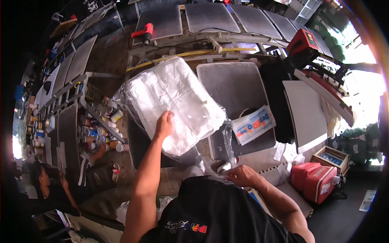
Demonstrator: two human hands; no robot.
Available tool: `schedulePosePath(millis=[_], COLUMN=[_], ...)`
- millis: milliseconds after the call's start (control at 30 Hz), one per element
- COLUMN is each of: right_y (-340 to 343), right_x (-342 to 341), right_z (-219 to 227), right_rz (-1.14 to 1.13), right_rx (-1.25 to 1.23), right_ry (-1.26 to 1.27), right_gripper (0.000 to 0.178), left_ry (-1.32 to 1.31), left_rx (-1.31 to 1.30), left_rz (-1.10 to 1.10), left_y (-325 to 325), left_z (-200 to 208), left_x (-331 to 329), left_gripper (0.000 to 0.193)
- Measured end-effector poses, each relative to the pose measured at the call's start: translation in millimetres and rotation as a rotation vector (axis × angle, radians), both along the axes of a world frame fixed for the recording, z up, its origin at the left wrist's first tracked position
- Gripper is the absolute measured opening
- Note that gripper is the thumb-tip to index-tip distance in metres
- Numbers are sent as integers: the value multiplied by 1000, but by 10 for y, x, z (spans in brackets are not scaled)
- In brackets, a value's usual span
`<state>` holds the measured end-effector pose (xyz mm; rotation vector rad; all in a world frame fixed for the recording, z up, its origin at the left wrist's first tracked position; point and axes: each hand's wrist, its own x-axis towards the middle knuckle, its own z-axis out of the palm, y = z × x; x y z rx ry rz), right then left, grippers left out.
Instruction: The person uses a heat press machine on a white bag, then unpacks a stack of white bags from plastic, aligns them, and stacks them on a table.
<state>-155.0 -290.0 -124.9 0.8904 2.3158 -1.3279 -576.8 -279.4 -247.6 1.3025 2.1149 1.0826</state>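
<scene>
A big clear plastic bag of folded white cloth (172,101) lies tilted across the left edge of a grey flat platen (239,87). My left hand (164,124) is stretched forward with its fingers pressed on the bag's near side. My right hand (240,175) stays close to my body, fingers closed on the loose clear plastic (221,162) that trails from the bag's near end. A smaller white printed plastic bag (254,124) rests on the platen's near right corner.
More grey platens (210,17) ring the press, with a red heat gun (145,31) on one. A red heat press (306,42) stands right. Several ink jars (97,129) fill a rack left. A seated person (44,182) is lower left. Red box (318,180) lower right.
</scene>
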Motion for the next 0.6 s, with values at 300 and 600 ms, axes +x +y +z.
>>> schedulePosePath(millis=[300,600], right_y=[0,734], right_x=[-390,-1603], right_z=[60,-435], right_rz=[102,-213], right_rx=[10,206], right_ry=[80,272], right_gripper=[29,43], left_ry=[-111,-258], left_rx=[236,210], left_rz=[10,-118], left_y=[-205,-509], left_z=[1590,1995], left_x=[58,590], left_gripper=[18,18])
